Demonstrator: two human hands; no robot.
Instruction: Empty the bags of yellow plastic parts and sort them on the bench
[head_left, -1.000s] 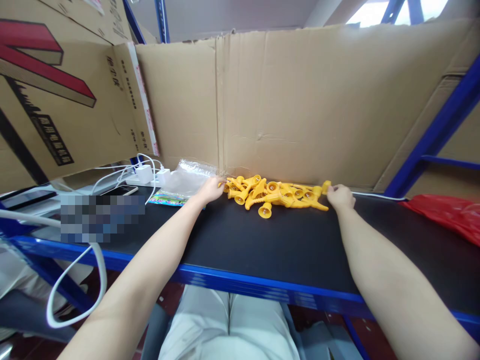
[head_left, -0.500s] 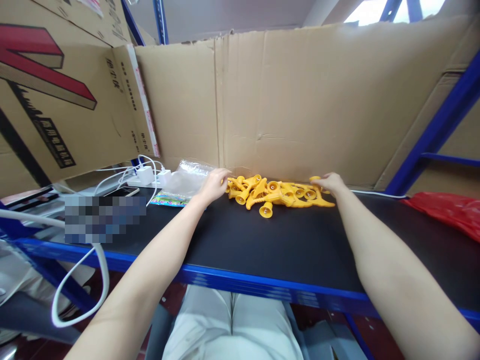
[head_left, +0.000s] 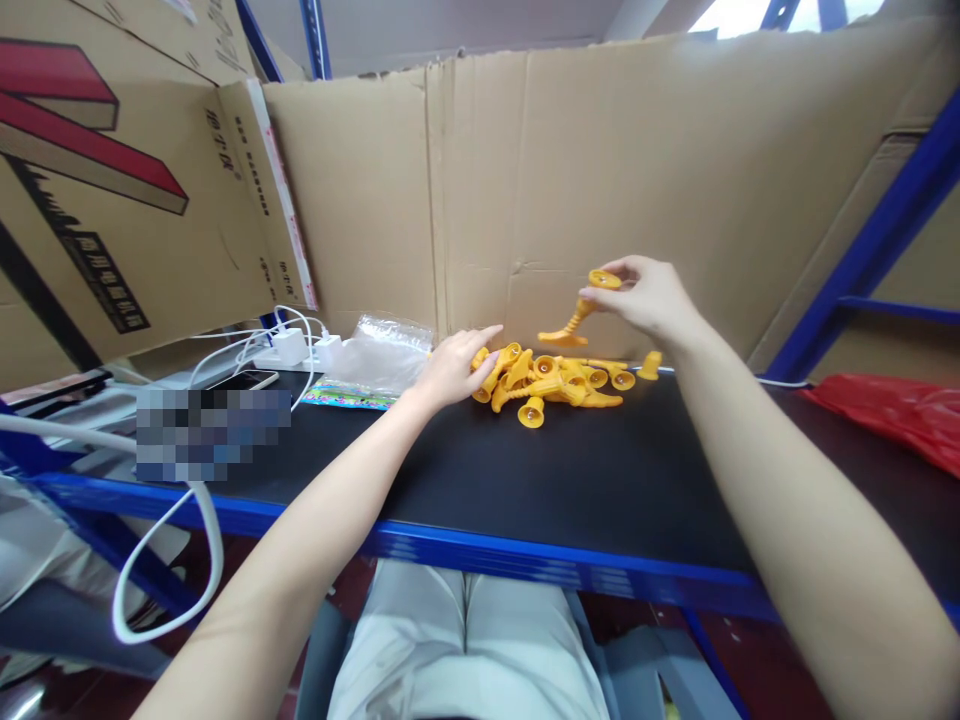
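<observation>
A heap of yellow plastic trumpet-shaped pieces (head_left: pixel 551 382) lies at the back of the black table (head_left: pixel 540 480), against a cardboard wall. My right hand (head_left: pixel 645 298) is raised above the heap and pinches one yellow piece (head_left: pixel 576 318) by its round end, so it hangs in the air. My left hand (head_left: pixel 450 366) rests at the heap's left edge, fingers spread and touching the nearest pieces; whether it grips one is unclear.
A clear plastic bag (head_left: pixel 379 352) and a colourful packet (head_left: pixel 346 397) lie left of the heap. White chargers and cables (head_left: pixel 289 347) and a phone (head_left: pixel 240 381) sit further left. A red bag (head_left: pixel 892 415) lies at the right. Cardboard walls (head_left: pixel 600 180) close the back.
My right hand has lifted from the heap's right end with one yellow piece pinched in it. My left hand slid slightly right into the heap's left edge.
</observation>
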